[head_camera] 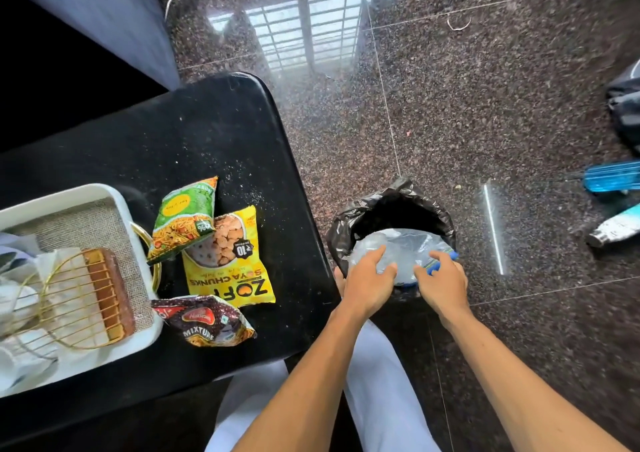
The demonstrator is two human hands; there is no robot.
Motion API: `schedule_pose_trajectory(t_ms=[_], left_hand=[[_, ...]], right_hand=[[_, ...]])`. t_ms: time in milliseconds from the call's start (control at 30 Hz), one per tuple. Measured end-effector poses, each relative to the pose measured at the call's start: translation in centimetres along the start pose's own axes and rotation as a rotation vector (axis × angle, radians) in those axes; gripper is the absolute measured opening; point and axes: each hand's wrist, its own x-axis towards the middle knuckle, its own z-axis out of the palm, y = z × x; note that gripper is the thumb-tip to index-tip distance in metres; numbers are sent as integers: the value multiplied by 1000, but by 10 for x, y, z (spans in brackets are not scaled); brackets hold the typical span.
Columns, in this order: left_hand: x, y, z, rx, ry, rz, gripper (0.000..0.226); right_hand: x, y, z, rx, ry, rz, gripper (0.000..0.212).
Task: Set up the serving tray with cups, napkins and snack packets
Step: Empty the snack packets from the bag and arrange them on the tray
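Our left hand (369, 280) presses flat on the clear bag (405, 247), right hand (443, 278) grips its edge over the bin (346, 229). Springy plastic, might pop back out.

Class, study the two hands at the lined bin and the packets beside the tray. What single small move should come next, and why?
Probably let go of the clear plastic bag so it drops into the bin. The left hand presses it and the right hand pinches its edge over the bin's mouth, while three snack packets lie on the table, outside the tray.
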Motion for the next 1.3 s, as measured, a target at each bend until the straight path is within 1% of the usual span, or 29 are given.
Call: schedule_pose_trajectory(t_ms=[133, 267, 467, 567, 633, 700, 767, 800, 833, 867, 933, 967, 1000, 1067, 1167, 1233, 1300], left_hand=[[1, 1, -8, -46, -7, 5, 52], [10, -4, -8, -54, 1, 10, 51], [8, -12, 0, -84, -30, 19, 48], [-7, -7, -1, -136, -16, 54, 44], [-30, -1, -8, -224, 20, 125, 40], [-62, 1, -22, -296, 141, 244, 35], [-102, -3, -44, -342, 348, 377, 29], [-122, -9, -57, -357, 470, 426, 27], [-141, -18, -71, -352, 610, 467, 26], [-158, -29, -86, -331, 762, 507, 26], [-184, -55, -116, -286, 1031, 534, 24], [-191, -69, -130, -285, 1115, 503, 24], [-196, -83, -143, -298, 1157, 448, 25], [-198, -108, -163, -333, 1149, 315, 30], [-191, -133, -172, -407, 1032, 198, 37], [-185, -141, -170, -453, 939, 185, 41], [-180, -142, -167, -488, 856, 195, 44]], right_hand=[[2, -4, 8, 13, -62, 46, 58], [11, -9, 23, -33, -103, 57, 63], [20, -12, 39, -83, -189, 47, 61], [16, -24, 35, 3, -224, 51, 48], [6, -40, 28, 79, -172, -13, 38], [-15, -65, 20, 86, -54, -174, 32], [-48, -92, 11, 79, 74, -382, 27], [-68, -105, 7, 109, 96, -468, 23], [-90, -117, 5, 151, 74, -536, 19], [-111, -128, 5, 197, 15, -587, 16], [-150, -143, 10, 271, -166, -638, 12], [-166, -148, 16, 280, -255, -653, 17], [-181, -152, 23, 264, -325, -668, 27], [-200, -152, 39, 161, -388, -716, 46], [-216, -143, 62, -20, -415, -770, 63], [-220, -138, 76, -67, -415, -768, 64], [-221, -134, 87, -57, -367, -764, 52]])
